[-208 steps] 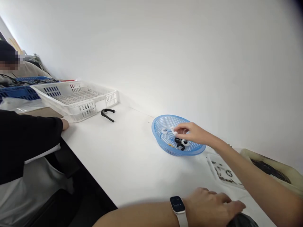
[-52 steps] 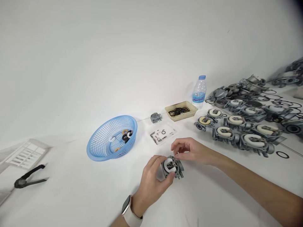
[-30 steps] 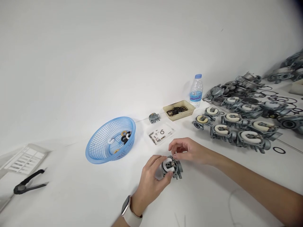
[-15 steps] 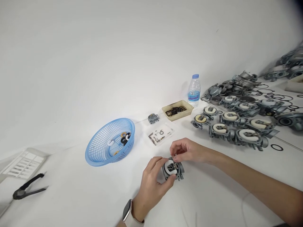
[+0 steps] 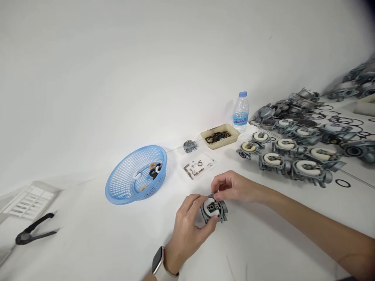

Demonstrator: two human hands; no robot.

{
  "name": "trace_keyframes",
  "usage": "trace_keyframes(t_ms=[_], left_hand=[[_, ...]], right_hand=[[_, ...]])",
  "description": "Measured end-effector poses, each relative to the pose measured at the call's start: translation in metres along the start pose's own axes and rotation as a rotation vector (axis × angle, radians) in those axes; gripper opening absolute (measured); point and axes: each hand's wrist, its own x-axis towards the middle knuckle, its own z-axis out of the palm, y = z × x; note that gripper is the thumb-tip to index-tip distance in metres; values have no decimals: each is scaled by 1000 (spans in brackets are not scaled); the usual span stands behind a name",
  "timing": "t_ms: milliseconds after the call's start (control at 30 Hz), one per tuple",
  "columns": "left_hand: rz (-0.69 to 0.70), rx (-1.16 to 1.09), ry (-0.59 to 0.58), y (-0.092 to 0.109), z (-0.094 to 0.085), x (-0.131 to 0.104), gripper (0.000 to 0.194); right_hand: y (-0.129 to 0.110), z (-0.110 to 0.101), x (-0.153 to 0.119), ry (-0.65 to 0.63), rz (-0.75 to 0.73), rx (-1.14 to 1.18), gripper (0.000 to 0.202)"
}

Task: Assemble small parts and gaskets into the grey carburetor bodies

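Note:
A grey metal carburetor with a white C-shaped float lies on the white table, its open side up. My left hand grips it from the left, fingers on the far rim and thumb on the near side. My right hand is at its far right edge, thumb and forefinger pinched together by the float's hinge end. Whatever lies between those fingertips is too small to make out. Behind my hands, a clear tray carries small brass-coloured parts and a black O-ring.
Several carburetors with floats stand to the right, with more piled behind. A blue basket holds small parts; pliers and a white compartment box lie left. A beige tray of black rings and a water bottle stand behind.
My right fingertips have dipped slightly toward the carburetor, and the thin piece seen at them earlier no longer shows clearly. My left hand keeps its grip.

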Motion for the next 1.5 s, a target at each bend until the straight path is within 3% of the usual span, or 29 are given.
trace_keyframes(t_ms=[233,467,1000,1233,1400,1500], left_hand=[[-59,-21,15,4,0,2,32],[-75,-35,33,3,-1,2,27],[-57,-16,47,2,0,1,26],[-86,-15,35,2,0,1,25],[-120,-35,-20,1,-2,3,47],[-118,-61,-36,0,0,3,44]], right_hand=[[-1,-3,-1,43,-37,-149,26],[0,-7,-5,-143,25,-165,47],[-6,0,-6,-63,-44,-200,24],[-12,1,-11,-61,-59,-220,31],[-17,2,-14,-38,-95,-211,34],[-18,2,-14,-72,-108,-183,34]])
